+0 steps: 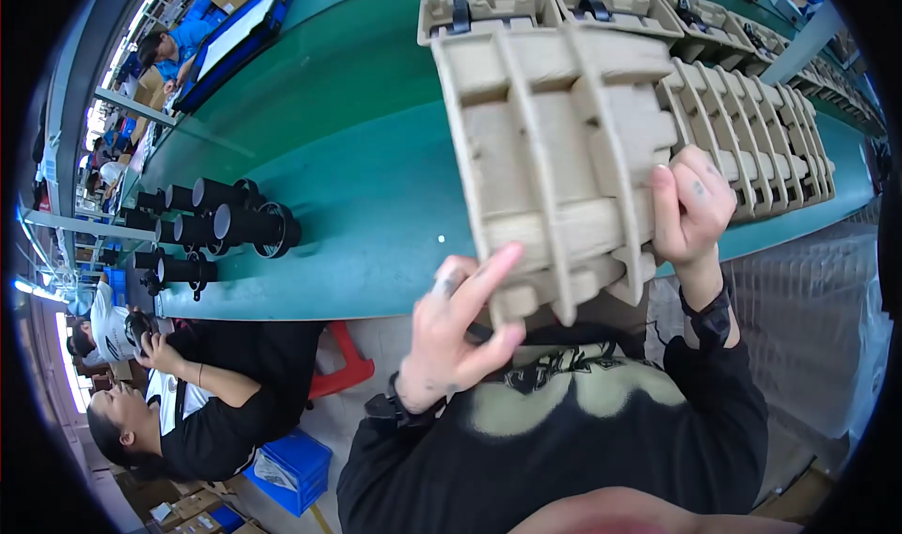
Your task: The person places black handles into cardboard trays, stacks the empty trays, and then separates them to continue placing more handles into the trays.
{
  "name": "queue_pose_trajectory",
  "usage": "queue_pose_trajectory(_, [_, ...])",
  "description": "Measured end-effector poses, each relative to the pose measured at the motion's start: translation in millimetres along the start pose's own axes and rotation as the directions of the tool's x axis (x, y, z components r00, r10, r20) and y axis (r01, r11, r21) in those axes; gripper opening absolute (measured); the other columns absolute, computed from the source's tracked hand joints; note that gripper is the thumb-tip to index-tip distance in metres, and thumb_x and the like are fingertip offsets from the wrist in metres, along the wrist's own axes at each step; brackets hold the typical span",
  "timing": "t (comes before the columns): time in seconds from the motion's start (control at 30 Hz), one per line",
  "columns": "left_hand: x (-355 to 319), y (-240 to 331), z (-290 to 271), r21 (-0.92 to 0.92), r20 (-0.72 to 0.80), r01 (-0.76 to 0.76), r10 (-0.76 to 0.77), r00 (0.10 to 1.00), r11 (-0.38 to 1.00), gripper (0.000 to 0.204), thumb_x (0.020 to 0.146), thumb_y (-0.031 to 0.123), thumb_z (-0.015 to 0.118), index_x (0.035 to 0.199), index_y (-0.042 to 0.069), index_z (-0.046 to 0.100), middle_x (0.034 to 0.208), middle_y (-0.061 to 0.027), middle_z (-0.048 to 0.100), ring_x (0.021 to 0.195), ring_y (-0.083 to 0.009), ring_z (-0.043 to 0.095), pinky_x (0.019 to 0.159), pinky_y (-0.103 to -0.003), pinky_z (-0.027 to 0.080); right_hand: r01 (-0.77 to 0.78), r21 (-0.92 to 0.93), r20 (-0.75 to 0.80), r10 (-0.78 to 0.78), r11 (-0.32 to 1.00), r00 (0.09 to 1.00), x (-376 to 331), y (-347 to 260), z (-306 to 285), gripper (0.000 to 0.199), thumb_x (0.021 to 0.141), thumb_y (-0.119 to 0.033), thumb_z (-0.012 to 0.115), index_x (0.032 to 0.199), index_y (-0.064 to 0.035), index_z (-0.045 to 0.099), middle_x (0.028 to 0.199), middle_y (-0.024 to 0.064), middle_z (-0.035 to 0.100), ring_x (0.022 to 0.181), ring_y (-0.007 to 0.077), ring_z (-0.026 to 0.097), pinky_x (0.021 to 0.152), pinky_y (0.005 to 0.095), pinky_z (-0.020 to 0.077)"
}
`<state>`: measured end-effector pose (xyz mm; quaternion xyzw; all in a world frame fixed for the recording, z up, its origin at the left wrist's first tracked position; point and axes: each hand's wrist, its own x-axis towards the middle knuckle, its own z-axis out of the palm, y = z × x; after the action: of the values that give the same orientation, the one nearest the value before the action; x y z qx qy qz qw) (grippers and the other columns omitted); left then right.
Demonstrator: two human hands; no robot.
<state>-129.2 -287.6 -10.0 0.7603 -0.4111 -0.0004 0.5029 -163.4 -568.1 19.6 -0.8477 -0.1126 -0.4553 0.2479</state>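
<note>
A beige moulded-pulp packing tray (540, 149), with long ribs and hollows, is held up over the near edge of the green table. My right hand (695, 203) has its fingers curled round the tray's right side. At the near left corner, my left hand (458, 332) grips with index finger and thumb on either side of it. The tray is tilted, and its underside cannot be seen. Behind it stands a row of similar pulp trays (489, 6) with black parts in them. More ribbed pulp trays (752, 144) stand on the right.
Several black cylindrical devices (230, 226) stand on the green table (366, 186) at left. A co-worker (178, 412) sits at left, holding a black item. Nearby are a red stool (346, 365) and a blue crate (296, 473). Wrapped clear plastic (817, 318) stands at right.
</note>
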Motion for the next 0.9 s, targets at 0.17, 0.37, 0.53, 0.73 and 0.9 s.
queue_pose_trajectory(0.17, [-14.5,12.7,-0.7,-0.254,-0.445,0.103,-0.211,0.87,0.962,0.068,0.086,0.017,0.055,0.145,-0.005,0.028,0.111,-0.0236,0.06,0.091,-0.0304,0.067,0.084,-0.036,0.053,0.007,-0.009,0.161,-0.005,1.0,0.987,-25.3,32.6,34.1,0.021,0.083,0.003,0.059,0.064,0.0021,0.051,0.06,0.0123,0.048,0.052,0.0279,0.048,0.05,0.0329,0.0395])
queue_pose_trajectory(0.37, [-61.0,-11.1,-10.4,-0.257,-0.836,-0.008,-0.218,0.503,0.966,0.05,0.091,0.013,0.045,0.136,-0.007,0.035,0.095,-0.0203,0.059,0.06,-0.0221,0.062,0.056,-0.028,0.054,0.08,0.01,0.178,-0.081,0.997,0.981,-9.2,30.2,44.1,0.022,0.082,0.001,0.06,0.063,0.0008,0.051,0.061,0.0122,0.049,0.054,0.0272,0.05,0.051,0.033,0.0393])
queue_pose_trajectory(0.53, [-84.9,-21.9,-18.6,-0.171,-0.863,0.037,-0.167,0.477,0.985,0.038,0.092,0.009,0.041,0.127,-0.007,0.043,0.084,-0.0178,0.058,0.053,-0.0192,0.057,0.047,-0.027,0.052,-0.058,0.057,0.115,0.051,0.997,0.992,21.4,13.5,25.7,0.021,0.084,0.0,0.06,0.064,0.0002,0.053,0.062,0.0126,0.049,0.054,0.0276,0.05,0.05,0.0352,0.038])
queue_pose_trajectory(0.73, [-77.9,-27.1,-25.5,-0.216,-0.823,0.007,-0.186,0.537,0.976,0.034,0.093,0.009,0.041,0.123,-0.007,0.047,0.079,-0.0154,0.058,0.052,-0.0178,0.055,0.048,-0.025,0.05,0.117,0.028,0.173,-0.12,0.993,0.977,1.7,21.8,41.2,0.022,0.088,-0.001,0.057,0.066,0.0019,0.053,0.061,0.0124,0.049,0.053,0.0253,0.047,0.05,0.0346,0.0359])
queue_pose_trajectory(0.9, [-77.8,-31.9,-26.9,-0.305,-0.756,-0.084,-0.188,0.628,0.949,0.034,0.092,0.008,0.043,0.122,-0.007,0.049,0.083,-0.0169,0.059,0.061,-0.0185,0.058,0.055,-0.027,0.052,-0.001,-0.013,0.121,0.003,1.0,0.993,-5.3,48.0,36.8,0.024,0.09,-0.003,0.056,0.067,0.0031,0.053,0.062,0.0116,0.047,0.054,0.0229,0.046,0.051,0.0336,0.0359])
